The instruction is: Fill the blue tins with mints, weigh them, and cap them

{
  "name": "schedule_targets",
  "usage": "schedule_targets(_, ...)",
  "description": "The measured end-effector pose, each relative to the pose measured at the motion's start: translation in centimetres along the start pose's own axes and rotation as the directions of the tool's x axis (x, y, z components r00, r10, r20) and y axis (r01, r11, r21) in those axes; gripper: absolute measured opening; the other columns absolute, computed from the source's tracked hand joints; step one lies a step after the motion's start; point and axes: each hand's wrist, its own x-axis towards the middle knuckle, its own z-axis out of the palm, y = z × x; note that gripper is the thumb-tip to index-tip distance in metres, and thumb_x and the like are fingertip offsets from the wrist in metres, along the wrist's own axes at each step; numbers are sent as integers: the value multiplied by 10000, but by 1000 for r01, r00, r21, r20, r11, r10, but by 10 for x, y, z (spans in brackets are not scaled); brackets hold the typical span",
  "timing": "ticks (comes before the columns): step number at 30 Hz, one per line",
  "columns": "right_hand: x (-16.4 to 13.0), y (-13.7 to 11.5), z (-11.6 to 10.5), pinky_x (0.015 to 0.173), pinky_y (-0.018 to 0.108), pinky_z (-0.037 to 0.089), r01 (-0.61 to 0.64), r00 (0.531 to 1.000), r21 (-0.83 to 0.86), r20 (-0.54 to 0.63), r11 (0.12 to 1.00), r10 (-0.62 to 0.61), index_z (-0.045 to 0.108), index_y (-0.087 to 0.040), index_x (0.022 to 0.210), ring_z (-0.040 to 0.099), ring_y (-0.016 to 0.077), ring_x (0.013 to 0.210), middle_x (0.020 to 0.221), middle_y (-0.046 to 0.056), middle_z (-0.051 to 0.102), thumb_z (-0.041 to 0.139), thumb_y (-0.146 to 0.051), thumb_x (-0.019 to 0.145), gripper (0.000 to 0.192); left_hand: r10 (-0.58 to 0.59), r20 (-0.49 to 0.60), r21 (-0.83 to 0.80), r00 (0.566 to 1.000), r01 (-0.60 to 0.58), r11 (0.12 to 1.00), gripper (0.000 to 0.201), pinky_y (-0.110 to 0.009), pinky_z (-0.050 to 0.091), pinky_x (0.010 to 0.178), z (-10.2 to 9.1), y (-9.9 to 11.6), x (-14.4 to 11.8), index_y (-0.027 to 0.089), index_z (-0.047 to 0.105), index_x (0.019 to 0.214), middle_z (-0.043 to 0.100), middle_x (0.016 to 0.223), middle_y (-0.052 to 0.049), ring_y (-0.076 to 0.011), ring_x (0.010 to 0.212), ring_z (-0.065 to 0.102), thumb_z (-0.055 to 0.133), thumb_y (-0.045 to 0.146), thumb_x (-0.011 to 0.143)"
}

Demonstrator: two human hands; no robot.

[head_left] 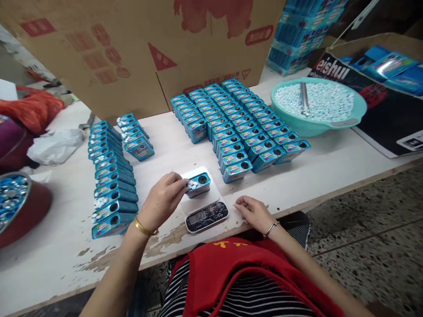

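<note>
Right up close, left hand [161, 200] pinches at the left end of a blue tin [198, 183], fingertips touching white pills piled on its top; tin sits on the white scale [204, 207], display lit, digits too blurred to read. Right hand [253, 212] lies loosely curled on the table [313, 176] just beside the scale, holding nothing. Left of the scale, one long row of tins [110, 185], some with pills on top, and a shorter row [135, 136] behind it. Farther back right, a big block of tins [238, 123], holes showing. Beyond that, teal bowl [358, 105] full of pills with a metal scoop [304, 97] in it. Cardboard box [139, 53] stands behind everything.
</note>
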Motion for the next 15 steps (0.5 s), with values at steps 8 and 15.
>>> schedule_targets(8, -1, -6, -5, 474, 275, 457, -72, 997, 131, 49, 989, 66, 568, -188, 789, 531, 136, 510, 638, -3, 535, 530, -512, 750, 328, 56, 72, -30, 996, -54, 998, 208, -262, 475, 657, 11, 11, 31, 149, 612, 975, 587, 894, -73, -130, 758, 565, 418, 209, 936)
schedule_targets(15, 10, -30, -84, 464, 252, 446, 43, 983, 216, -184, 975, -2, 616, -167, 844, 515, 118, 489, 613, 2, 565, 608, -539, 736, 388, 43, 28, -100, 999, -40, 994, 192, -260, 479, 710, 5, 11, 31, 180, 594, 1050, 588, 936, -68, -132, 818, 568, 454, 188, 919)
